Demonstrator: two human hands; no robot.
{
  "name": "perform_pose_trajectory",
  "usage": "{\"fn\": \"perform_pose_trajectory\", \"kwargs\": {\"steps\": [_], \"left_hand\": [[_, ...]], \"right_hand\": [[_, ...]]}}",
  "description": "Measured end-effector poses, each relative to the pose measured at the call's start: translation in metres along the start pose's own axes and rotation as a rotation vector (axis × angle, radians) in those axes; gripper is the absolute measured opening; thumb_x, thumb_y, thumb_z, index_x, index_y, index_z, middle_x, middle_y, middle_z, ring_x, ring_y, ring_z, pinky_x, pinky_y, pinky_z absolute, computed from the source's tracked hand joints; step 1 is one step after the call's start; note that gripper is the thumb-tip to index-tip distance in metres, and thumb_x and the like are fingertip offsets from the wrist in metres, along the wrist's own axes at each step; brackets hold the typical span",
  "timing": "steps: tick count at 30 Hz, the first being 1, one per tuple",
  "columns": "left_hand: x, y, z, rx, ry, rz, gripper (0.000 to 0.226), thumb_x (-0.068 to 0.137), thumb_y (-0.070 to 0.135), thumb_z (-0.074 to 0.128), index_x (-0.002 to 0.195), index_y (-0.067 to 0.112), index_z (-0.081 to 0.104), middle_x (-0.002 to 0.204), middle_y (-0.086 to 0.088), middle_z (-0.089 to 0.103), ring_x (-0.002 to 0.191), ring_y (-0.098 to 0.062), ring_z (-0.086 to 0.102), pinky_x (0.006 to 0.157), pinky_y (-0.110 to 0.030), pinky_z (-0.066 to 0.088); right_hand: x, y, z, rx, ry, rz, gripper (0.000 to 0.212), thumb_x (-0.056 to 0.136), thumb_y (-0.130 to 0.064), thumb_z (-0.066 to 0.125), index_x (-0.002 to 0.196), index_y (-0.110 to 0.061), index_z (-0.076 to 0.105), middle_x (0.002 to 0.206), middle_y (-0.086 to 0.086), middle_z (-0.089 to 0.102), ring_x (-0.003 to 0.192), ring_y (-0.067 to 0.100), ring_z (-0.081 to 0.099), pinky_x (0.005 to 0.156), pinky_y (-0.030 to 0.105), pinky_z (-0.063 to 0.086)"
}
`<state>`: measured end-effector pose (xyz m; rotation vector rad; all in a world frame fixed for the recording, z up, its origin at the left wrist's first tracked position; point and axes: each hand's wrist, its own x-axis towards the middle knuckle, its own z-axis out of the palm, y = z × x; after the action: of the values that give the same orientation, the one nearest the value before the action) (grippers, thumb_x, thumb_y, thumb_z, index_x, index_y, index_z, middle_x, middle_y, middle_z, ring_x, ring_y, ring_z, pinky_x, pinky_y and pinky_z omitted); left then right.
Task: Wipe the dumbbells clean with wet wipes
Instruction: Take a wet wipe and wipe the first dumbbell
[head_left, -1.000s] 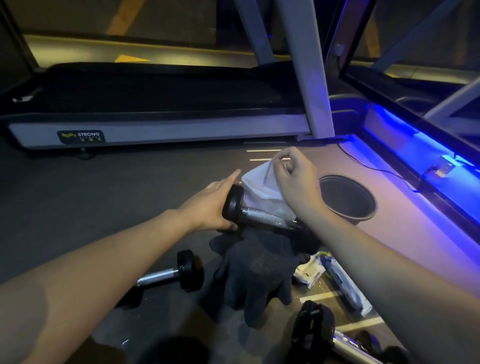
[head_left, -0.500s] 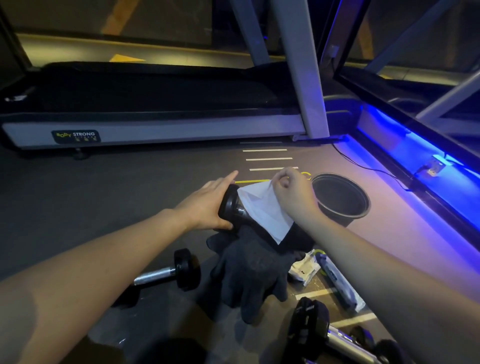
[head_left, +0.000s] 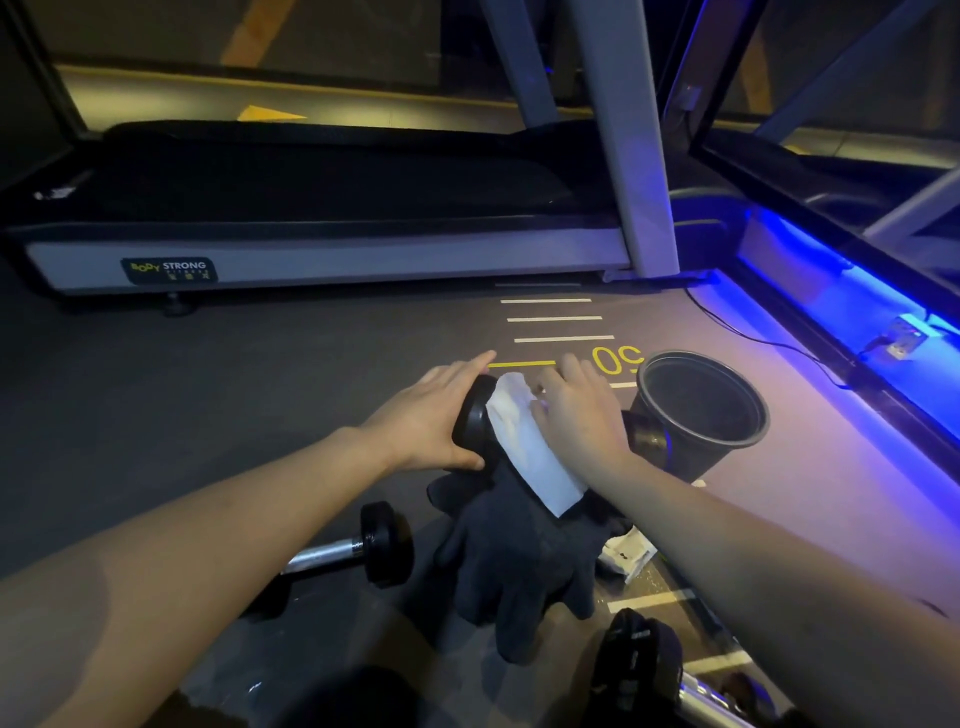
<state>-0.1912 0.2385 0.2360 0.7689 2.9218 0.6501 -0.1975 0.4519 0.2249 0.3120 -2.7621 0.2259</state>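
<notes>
While the left hand (head_left: 431, 421) lies flat, fingers nearly straight, against the outer face of the black rubber-ended dumbbell with a chrome handle (head_left: 472, 415), the right hand (head_left: 579, 415) presses a white wet wipe (head_left: 524, 447) down over that handle; its fingers appear curved over the wipe, though I cannot tell how tightly they close. The left palm likely serves as a stop, so the dumbbell does not slide or roll as the wipe rubs along it. This dumbbell sits on a dark knitted glove (head_left: 519, 561), just left of the round black plastic bucket (head_left: 701, 410), its far end almost touching the bucket wall. The bucket is probably kept close to take used wipes. A second black dumbbell (head_left: 358, 545) lies on the grey floor, nearer the person and left of the bucket, and part of a third (head_left: 660, 670) shows nearer the person, at the bottom edge. A pale wipe packet (head_left: 626, 556) lies near the bucket, beside the glove.
</notes>
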Motion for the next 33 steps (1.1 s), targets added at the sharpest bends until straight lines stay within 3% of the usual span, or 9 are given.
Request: {"fn": "perform_pose_trajectory", "kwargs": {"steps": [5,9,14,20,25,33], "left_hand": [[0.001,-0.001,0.001,0.01,-0.004,-0.002,0.127,0.068,0.047,0.086,0.16,0.032,0.0,0.161,0.013,0.025,0.148,-0.014,0.023,0.116,-0.037,0.036],[0.002,0.0,0.001,0.019,-0.003,0.0,0.127,0.068,0.047,0.086,0.16,0.031,0.001,0.16,0.011,0.027,0.147,-0.014,0.024,0.115,-0.035,0.035],[0.001,0.001,0.0,0.026,-0.002,-0.004,0.127,0.066,0.049,0.086,0.16,0.032,0.002,0.159,0.01,0.028,0.147,-0.015,0.025,0.115,-0.04,0.038],[0.001,-0.002,0.001,0.027,0.004,0.009,0.126,0.065,0.051,0.087,0.159,0.033,0.005,0.159,0.009,0.028,0.146,-0.015,0.025,0.116,-0.039,0.035],[-0.002,-0.007,0.004,0.028,0.035,0.035,0.123,0.066,0.052,0.086,0.159,0.032,0.009,0.159,0.012,0.028,0.145,-0.012,0.024,0.113,-0.032,0.035],[0.001,-0.01,0.004,0.05,0.048,0.049,0.12,0.065,0.055,0.084,0.159,0.032,0.013,0.158,0.011,0.03,0.145,-0.012,0.025,0.113,-0.034,0.037]], "right_hand": [[-0.005,0.0,-0.008,0.372,-0.113,0.066,0.014,0.089,-0.011,0.051,0.096,-0.023,0.052,0.089,-0.007,0.055,0.079,0.021,0.052,0.066,0.039,0.047],[-0.011,0.01,-0.016,0.387,-0.286,-0.114,0.019,0.09,-0.019,0.054,0.105,-0.031,0.053,0.098,-0.01,0.057,0.087,0.016,0.056,0.075,0.041,0.051],[-0.015,0.018,-0.024,0.269,-0.501,-0.21,0.049,0.088,-0.037,0.068,0.131,-0.043,0.047,0.117,-0.007,0.051,0.107,0.019,0.055,0.083,0.038,0.048],[-0.009,0.006,-0.015,-0.018,-0.469,-0.247,0.068,0.084,-0.046,0.07,0.141,-0.041,0.035,0.128,-0.001,0.054,0.112,0.029,0.059,0.082,0.039,0.048],[-0.003,-0.007,-0.007,-0.062,-0.392,-0.218,0.062,0.081,-0.053,0.069,0.132,-0.027,0.044,0.121,0.002,0.06,0.108,0.031,0.061,0.074,0.037,0.041],[-0.001,-0.018,0.001,-0.137,-0.329,-0.081,0.062,0.076,-0.076,0.057,0.118,-0.031,0.058,0.108,0.002,0.064,0.103,0.027,0.064,0.068,0.036,0.036]]}}
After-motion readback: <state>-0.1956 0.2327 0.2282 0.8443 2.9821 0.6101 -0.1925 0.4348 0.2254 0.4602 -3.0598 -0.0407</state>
